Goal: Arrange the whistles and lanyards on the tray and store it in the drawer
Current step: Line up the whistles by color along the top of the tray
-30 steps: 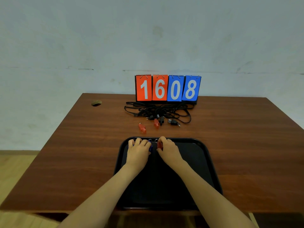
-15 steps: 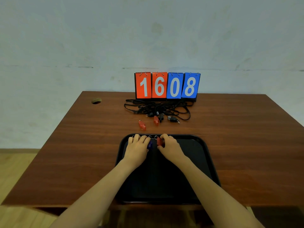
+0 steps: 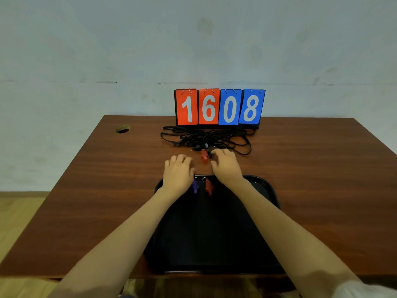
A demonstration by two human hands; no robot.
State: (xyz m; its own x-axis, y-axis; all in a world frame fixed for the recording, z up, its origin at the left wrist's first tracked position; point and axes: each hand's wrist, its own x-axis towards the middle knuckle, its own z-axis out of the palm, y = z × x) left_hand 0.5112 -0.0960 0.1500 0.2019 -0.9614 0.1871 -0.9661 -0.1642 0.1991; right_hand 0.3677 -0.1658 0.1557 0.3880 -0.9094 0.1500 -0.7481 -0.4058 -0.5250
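A black tray lies on the near part of the wooden table. A blue whistle and a red whistle lie side by side inside its far edge. Beyond the tray, my left hand rests palm down on the table with fingers curled, and anything under it is hidden. My right hand reaches past the tray rim, its fingertips at a black whistle by the tangled black lanyards. Another red whistle lies on the table between my hands.
A flip scoreboard reading 1608 stands at the table's back edge, just behind the lanyards. A round cable hole is at the back left. The wall is close behind the table.
Both hands have left the two whistles lying in the tray and moved forward past its far rim. The left hand now covers the spot where a red whistle lay.
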